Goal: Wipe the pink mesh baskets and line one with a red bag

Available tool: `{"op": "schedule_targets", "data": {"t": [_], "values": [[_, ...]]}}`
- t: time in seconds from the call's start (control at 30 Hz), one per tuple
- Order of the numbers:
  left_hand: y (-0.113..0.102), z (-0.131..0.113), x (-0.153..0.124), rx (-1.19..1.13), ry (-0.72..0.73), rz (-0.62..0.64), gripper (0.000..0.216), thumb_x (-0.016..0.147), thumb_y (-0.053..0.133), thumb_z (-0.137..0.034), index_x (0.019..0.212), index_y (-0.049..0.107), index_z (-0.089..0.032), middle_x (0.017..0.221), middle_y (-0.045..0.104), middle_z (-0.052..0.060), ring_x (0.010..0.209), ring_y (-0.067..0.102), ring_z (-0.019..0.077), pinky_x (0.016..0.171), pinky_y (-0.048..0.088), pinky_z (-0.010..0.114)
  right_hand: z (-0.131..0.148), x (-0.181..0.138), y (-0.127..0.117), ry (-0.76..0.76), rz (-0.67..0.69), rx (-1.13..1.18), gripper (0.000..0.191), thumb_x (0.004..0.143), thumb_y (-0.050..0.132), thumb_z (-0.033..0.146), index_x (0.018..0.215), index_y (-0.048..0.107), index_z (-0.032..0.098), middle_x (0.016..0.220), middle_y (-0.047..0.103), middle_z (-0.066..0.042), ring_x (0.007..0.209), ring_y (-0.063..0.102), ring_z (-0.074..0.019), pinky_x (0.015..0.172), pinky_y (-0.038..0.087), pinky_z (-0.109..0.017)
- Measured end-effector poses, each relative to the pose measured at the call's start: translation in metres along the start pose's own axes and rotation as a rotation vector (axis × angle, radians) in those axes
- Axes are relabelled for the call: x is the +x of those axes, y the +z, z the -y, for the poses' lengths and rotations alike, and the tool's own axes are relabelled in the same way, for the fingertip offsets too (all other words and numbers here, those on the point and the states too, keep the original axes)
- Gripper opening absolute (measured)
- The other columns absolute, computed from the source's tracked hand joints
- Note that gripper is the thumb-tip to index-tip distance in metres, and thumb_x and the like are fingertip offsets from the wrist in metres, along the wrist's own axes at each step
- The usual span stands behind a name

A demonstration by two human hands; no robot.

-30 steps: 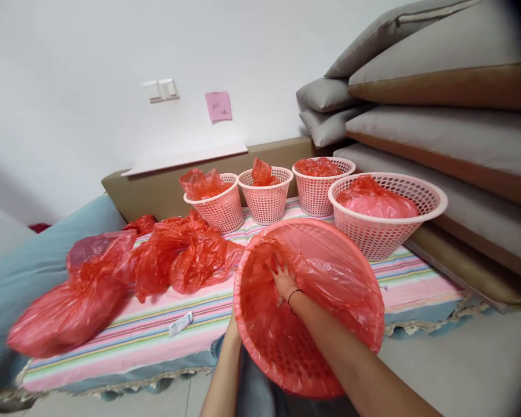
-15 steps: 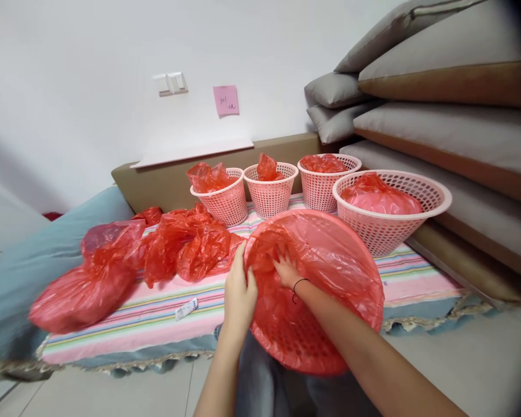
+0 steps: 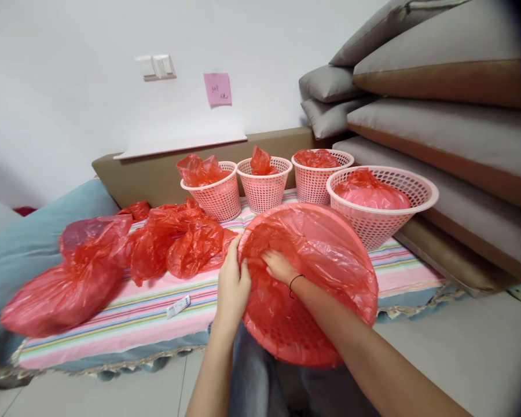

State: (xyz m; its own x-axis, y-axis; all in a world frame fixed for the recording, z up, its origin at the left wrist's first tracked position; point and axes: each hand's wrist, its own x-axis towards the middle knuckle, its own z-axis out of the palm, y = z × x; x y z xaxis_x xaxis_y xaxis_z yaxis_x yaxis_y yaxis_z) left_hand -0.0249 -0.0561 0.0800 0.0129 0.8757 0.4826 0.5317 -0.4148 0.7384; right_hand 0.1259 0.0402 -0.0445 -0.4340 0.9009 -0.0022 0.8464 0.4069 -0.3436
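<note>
A big pink mesh basket [image 3: 312, 341] rests tilted on my lap, its mouth facing me, lined with a red plastic bag [image 3: 330, 260]. My left hand [image 3: 232, 286] grips the basket's left rim, fingers closed over the bag's edge there. My right hand [image 3: 275, 267] reaches inside the basket, fingers curled into the bag's plastic near the left wall. A thin black band circles my right wrist.
Several pink mesh baskets holding red bags stand on the striped cloth [image 3: 156, 313]: a wide basket [image 3: 384, 217] at the right, small baskets [image 3: 264, 188] behind. Loose red bags [image 3: 113, 260] lie at the left, with a small white packet [image 3: 178, 306]. Grey cushions [image 3: 438, 127] are stacked right.
My left hand rose from under the basket to its left rim and took hold there. My right hand drew slightly toward the rim inside the bag. The basket stayed on my lap.
</note>
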Motion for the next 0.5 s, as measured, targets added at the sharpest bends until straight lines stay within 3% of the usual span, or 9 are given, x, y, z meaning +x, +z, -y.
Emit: {"op": "schedule_targets", "data": {"t": [0.1, 0.2, 0.37, 0.43, 0.5], "values": [[-0.002, 0.001, 0.000, -0.039, -0.033, 0.022, 0.050, 0.093, 0.046, -0.024, 0.142, 0.043, -0.017, 0.148, 0.052, 0.012, 0.138, 0.049, 0.0244, 0.118, 0.035, 0.045, 0.004, 0.003, 0.018, 0.046, 0.017, -0.002, 0.059, 0.093, 0.057, 0.028, 0.150, 0.042, 0.021, 0.163, 0.024, -0.013, 0.152, 0.009, -0.0338, 0.121, 0.011, -0.055], [-0.004, 0.001, 0.000, -0.097, -0.075, 0.040, 0.050, 0.094, 0.051, -0.030, 0.142, 0.044, -0.019, 0.149, 0.051, 0.010, 0.140, 0.046, 0.0238, 0.119, 0.033, 0.043, 0.002, 0.006, 0.033, 0.111, 0.035, -0.009, 0.074, 0.092, 0.056, 0.031, 0.158, 0.023, 0.027, 0.168, 0.007, -0.008, 0.153, -0.006, -0.0359, 0.118, 0.009, -0.064], [-0.002, 0.007, 0.004, -0.088, -0.079, 0.045, 0.052, 0.094, 0.051, -0.029, 0.144, 0.044, -0.019, 0.151, 0.050, 0.010, 0.141, 0.044, 0.0235, 0.118, 0.035, 0.042, -0.003, 0.014, 0.047, 0.190, 0.107, -0.037, 0.087, 0.090, 0.057, 0.038, 0.159, 0.004, 0.030, 0.168, -0.005, -0.006, 0.152, -0.011, -0.0365, 0.116, 0.008, -0.068], [0.000, 0.011, 0.005, -0.026, -0.056, 0.020, 0.053, 0.092, 0.048, -0.021, 0.145, 0.043, -0.019, 0.151, 0.050, 0.010, 0.140, 0.046, 0.0236, 0.117, 0.037, 0.042, -0.002, 0.015, 0.044, 0.202, 0.128, -0.046, 0.089, 0.090, 0.058, 0.042, 0.160, 0.004, 0.028, 0.168, -0.004, -0.008, 0.152, -0.009, -0.0368, 0.117, 0.007, -0.066], [0.002, 0.014, 0.007, 0.056, -0.026, -0.011, 0.058, 0.089, 0.043, -0.012, 0.147, 0.042, -0.020, 0.150, 0.051, 0.010, 0.139, 0.048, 0.0232, 0.116, 0.039, 0.043, 0.003, 0.014, 0.036, 0.192, 0.120, -0.054, 0.085, 0.091, 0.060, 0.044, 0.160, 0.013, 0.026, 0.168, 0.004, -0.011, 0.152, 0.000, -0.0381, 0.119, 0.007, -0.063]]}}
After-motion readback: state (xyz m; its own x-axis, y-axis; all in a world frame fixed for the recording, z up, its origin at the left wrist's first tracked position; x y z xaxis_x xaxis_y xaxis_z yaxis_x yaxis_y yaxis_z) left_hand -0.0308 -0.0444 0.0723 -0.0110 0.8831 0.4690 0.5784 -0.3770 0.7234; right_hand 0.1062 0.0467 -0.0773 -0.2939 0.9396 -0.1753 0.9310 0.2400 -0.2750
